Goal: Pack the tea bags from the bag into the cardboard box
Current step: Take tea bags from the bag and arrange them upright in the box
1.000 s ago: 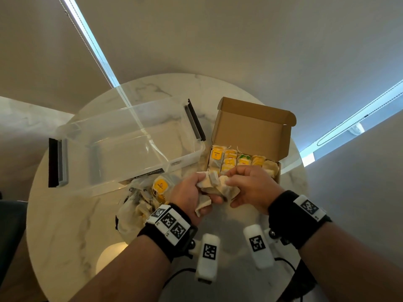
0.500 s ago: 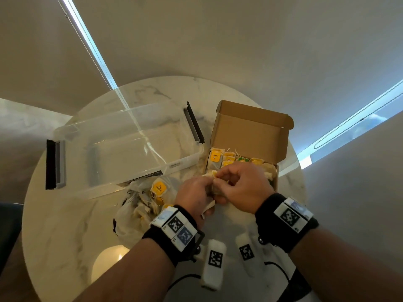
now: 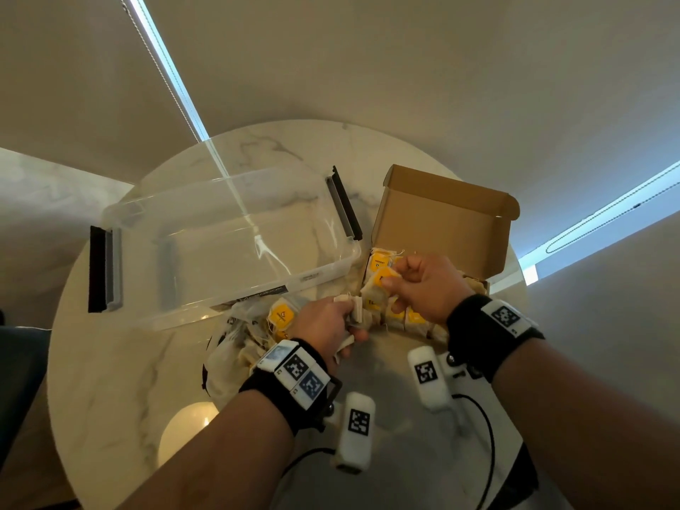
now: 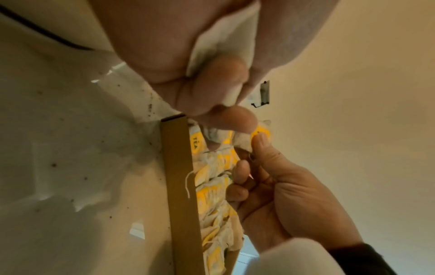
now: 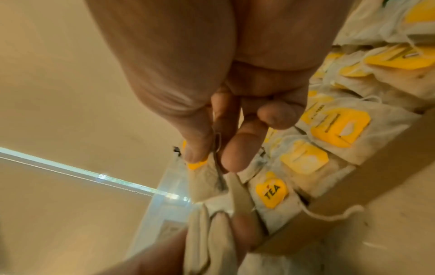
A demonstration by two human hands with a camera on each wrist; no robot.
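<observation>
a tea bag is pinched in the right hand over the box; a bunch of bags is gripped by the left hand beside the bag.

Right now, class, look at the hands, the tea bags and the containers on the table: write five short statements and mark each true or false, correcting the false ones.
1. The cardboard box has its lid open. True.
2. The right hand is empty. False: it pinches a yellow-tagged tea bag over the box.
3. The left hand grips a bunch of tea bags. True.
4. The clear plastic bin is full of tea bags. False: no tea bags show in it.
5. The plastic bag with loose tea bags lies on the round marble table, left of the left hand. True.
</observation>
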